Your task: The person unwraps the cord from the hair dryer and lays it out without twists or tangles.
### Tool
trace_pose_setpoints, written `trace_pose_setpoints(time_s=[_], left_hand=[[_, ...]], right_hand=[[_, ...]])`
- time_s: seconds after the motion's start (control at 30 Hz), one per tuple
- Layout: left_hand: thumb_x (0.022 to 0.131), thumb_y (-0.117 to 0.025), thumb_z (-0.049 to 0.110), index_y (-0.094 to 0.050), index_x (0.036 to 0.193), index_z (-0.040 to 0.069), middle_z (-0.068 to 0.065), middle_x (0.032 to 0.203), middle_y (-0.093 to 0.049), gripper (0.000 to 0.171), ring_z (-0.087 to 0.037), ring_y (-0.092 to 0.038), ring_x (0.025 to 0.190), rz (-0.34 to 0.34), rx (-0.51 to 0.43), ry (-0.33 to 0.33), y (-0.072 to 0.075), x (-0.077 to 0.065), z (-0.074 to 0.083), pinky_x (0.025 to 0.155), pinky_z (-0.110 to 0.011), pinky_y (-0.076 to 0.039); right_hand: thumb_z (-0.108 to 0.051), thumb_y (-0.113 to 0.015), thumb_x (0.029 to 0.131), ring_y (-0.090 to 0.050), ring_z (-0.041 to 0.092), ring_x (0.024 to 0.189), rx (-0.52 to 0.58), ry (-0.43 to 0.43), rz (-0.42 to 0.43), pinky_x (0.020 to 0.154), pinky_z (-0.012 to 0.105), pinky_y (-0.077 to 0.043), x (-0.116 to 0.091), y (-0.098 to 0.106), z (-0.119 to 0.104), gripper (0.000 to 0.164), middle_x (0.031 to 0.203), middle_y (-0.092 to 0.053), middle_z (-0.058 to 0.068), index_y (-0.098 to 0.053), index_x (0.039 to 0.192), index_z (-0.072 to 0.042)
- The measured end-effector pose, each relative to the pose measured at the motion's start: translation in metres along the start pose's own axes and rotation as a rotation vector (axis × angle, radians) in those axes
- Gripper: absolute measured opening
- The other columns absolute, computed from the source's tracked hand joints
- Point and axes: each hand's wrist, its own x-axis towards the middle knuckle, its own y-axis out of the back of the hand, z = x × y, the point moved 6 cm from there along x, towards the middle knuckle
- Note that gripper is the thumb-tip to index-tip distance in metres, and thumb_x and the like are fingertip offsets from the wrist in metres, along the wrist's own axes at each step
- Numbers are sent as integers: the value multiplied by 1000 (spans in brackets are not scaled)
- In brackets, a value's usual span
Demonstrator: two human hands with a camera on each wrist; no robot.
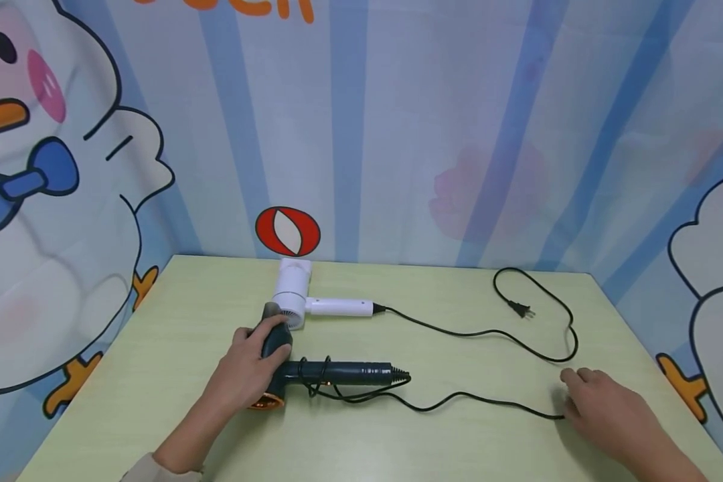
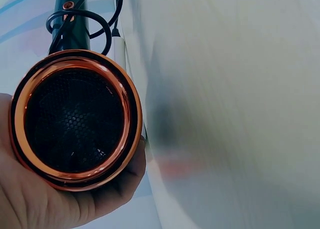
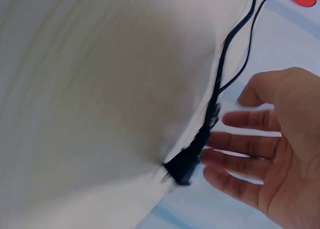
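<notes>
My left hand [image 1: 247, 365] grips the barrel of a dark green hair dryer [image 1: 337, 373], its fingers curled round it. The dryer lies on the table with its handle to the right and a cord looped round that handle. In the left wrist view, the dryer's copper-coloured rim [image 2: 131, 114] faces the camera. From the handle, the black cord [image 1: 440, 407] runs right to my right hand [image 1: 608, 415]. The right wrist view shows that hand's fingers loosely extended, fingertips right beside the black plug [image 3: 182, 164]. In the head view this plug is hidden by the hand.
A white hair dryer [image 1: 340, 307] lies behind the dark one, its barrel close to my left fingers. Its black cord curves across the right side of the table [image 1: 446, 455] to a plug [image 1: 521, 309]. A printed cloth backdrop [image 1: 397, 134] stands behind the table.
</notes>
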Motion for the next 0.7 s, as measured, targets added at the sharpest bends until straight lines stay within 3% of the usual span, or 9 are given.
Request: trace_pose_setpoints(time_s=[0.07,0.13,0.2,0.3,0.43,0.7], left_hand=[[103,-53,45,-38,152,37,-26,142,-36,52,-42,-57,105,2,1,3,0,-1,1,69,-41,-51],[103,-53,45,-39,152,37,-26,142,-36,52,-42,-57,105,4,5,5,0,-1,1,69,-41,-51],[103,-53,45,-39,151,38,-26,142,-36,51,-42,-57,105,5,7,8,0,-1,1,69,-41,-51],[102,-53,45,-39,151,38,-26,142,-36,51,-42,-57,105,6,8,9,1,-1,2,69,-41,-51],[102,-53,45,-39,151,38,-27,142,-36,51,-42,-57,104,10,8,5,1,-2,2,69,-41,-51],[103,-52,45,-39,151,39,-27,142,-36,50,-41,-58,102,10,8,6,2,-2,1,68,-41,-50]], right_hand=[[-32,-72,92,-63,37,92,6,2,80,72,51,-53,-2,9,-9,42,102,-66,18,-65,117,1],[-47,-66,95,-58,46,111,21,-3,155,82,61,-49,-5,16,-18,61,122,-61,28,-58,132,1],[-58,-60,96,-44,52,130,44,-5,214,93,70,-40,-6,22,-27,79,145,-46,31,-43,150,-4],[-64,-56,95,-20,51,147,76,8,286,102,75,-25,-9,29,-41,91,164,-18,28,-20,163,-16],[-65,-55,95,-10,47,152,88,41,316,105,75,-20,-10,32,-61,92,168,-6,22,-14,164,-21],[-67,-53,95,-16,46,151,123,86,245,110,71,-20,1,23,-94,89,167,-13,21,-16,164,-22]])
